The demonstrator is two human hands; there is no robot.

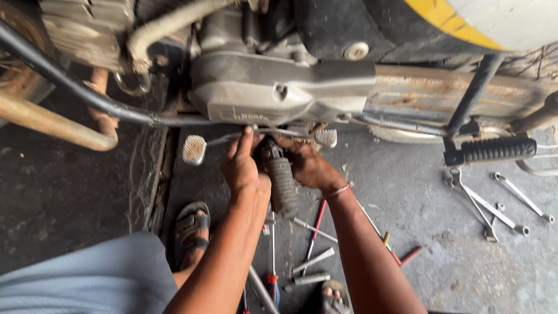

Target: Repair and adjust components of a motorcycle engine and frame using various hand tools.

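A motorcycle's grey engine case (273,93) fills the top of the head view. Under it a black ribbed rubber footpeg (282,183) sticks out toward me. My left hand (241,166) reaches up beneath the engine case, fingertips touching its lower edge, palm beside the footpeg's left side. My right hand (305,163) is wrapped around the top of the footpeg on its right side, where it meets the frame. A thin bracelet circles my right wrist. What the fingertips touch under the case is hidden.
A gear lever with metal pads (195,150) sits left of my hands. Screwdrivers and sockets (308,261) lie on the concrete between my forearms. Wrenches (494,209) lie at the right under a second footpeg (497,149). My sandalled foot (192,229) rests lower left.
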